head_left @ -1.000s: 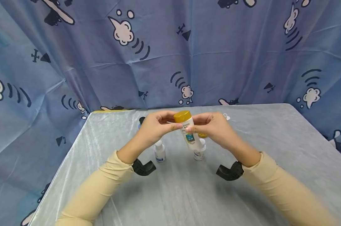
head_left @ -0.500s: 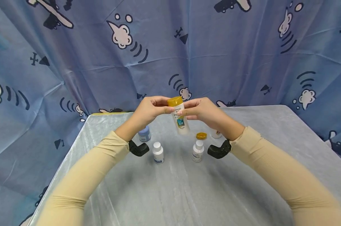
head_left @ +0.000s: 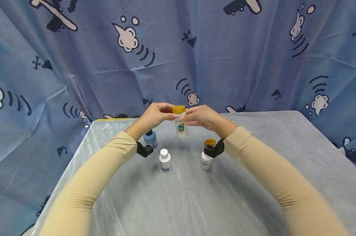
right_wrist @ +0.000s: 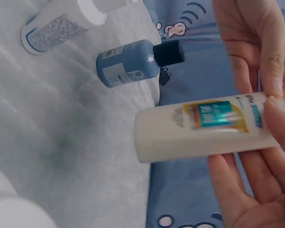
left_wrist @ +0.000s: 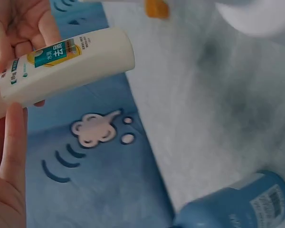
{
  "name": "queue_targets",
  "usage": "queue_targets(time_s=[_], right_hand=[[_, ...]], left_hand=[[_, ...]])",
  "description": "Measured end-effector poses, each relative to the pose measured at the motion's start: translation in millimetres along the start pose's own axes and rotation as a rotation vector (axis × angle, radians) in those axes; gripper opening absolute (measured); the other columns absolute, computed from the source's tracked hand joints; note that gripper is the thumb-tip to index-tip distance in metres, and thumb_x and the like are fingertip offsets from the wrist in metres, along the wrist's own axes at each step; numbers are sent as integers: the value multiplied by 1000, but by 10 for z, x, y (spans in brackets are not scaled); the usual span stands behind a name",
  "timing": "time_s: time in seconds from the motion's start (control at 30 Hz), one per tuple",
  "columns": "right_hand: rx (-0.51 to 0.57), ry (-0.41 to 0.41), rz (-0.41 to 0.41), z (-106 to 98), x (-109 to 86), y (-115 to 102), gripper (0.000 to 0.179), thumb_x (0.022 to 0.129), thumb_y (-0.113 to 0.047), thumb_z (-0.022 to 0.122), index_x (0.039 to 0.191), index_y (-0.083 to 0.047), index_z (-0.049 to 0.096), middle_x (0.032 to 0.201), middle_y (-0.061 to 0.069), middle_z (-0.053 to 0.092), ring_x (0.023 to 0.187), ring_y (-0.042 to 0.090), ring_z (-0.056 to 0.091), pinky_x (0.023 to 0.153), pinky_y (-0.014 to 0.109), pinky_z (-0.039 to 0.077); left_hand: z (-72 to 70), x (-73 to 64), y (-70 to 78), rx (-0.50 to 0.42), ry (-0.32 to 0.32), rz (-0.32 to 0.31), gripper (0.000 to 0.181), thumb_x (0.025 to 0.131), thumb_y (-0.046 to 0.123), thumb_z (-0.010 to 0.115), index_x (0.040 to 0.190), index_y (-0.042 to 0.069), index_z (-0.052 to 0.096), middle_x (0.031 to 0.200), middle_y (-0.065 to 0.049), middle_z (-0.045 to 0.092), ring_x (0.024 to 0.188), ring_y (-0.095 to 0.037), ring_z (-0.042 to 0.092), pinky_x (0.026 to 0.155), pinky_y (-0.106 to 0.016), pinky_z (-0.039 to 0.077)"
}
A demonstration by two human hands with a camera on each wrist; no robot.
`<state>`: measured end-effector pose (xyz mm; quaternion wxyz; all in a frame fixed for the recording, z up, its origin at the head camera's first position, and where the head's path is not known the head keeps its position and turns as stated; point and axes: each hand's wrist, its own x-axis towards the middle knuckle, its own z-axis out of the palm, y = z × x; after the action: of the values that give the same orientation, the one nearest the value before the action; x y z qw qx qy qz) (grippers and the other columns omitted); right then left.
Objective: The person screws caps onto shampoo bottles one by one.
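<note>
Both hands hold a white shampoo bottle (head_left: 181, 127) with a gold cap, raised beyond the small bottles in the head view and nearly upright. My left hand (head_left: 158, 115) pinches it near the cap from the left. From the right, my right hand (head_left: 202, 117) grips it with the thumb on the front label and fingers behind. The bottle's label (left_wrist: 57, 53) and base show in the left wrist view. In the right wrist view the shampoo bottle (right_wrist: 204, 128) lies across both hands' fingers, its gold cap cut off at the edge.
On the grey cloth-covered table (head_left: 178, 203) stand a blue bottle (head_left: 150, 139) with a black cap and a white bottle (head_left: 165, 161). Another white bottle (head_left: 206, 162) is partly covered by the right wrist mount (head_left: 214, 149). A gold-topped item (head_left: 210, 142) sits behind it. A patterned curtain (head_left: 178, 52) hangs behind.
Over the last second the hands have carried the shampoo bottle away from me and leftward, and it has turned more upright. The right wrist mount has swung left over one white bottle.
</note>
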<state>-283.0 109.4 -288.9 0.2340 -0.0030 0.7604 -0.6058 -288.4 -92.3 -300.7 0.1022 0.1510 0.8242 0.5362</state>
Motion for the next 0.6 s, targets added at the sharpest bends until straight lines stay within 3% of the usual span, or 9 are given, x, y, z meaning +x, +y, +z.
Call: queue_targets(time_s=[0.1, 0.3, 0.6], right_hand=[[33, -1, 45, 12, 71, 69, 49, 91, -5, 70, 139, -1, 56, 146, 14, 54, 134, 29, 54, 110, 36, 47], [-9, 22, 106, 45, 165, 199, 48, 90, -3, 71, 137, 0, 58, 144, 15, 56, 131, 29, 56, 107, 35, 49], [-59, 69, 150, 83, 197, 287, 46, 87, 1, 73, 131, 2, 62, 138, 16, 60, 121, 26, 60, 107, 35, 50]], left_hand=[[37, 30, -83, 40, -10, -9, 35, 90, 17, 74, 124, 9, 68, 122, -11, 69, 112, -24, 65, 101, -39, 54], [146, 65, -263, 94, -29, -4, 36, 91, 16, 74, 125, 7, 67, 123, -13, 69, 112, -25, 66, 99, -38, 55], [260, 56, -362, 155, -29, -20, 35, 90, 16, 74, 124, 6, 67, 122, -13, 70, 112, -25, 66, 96, -35, 56]])
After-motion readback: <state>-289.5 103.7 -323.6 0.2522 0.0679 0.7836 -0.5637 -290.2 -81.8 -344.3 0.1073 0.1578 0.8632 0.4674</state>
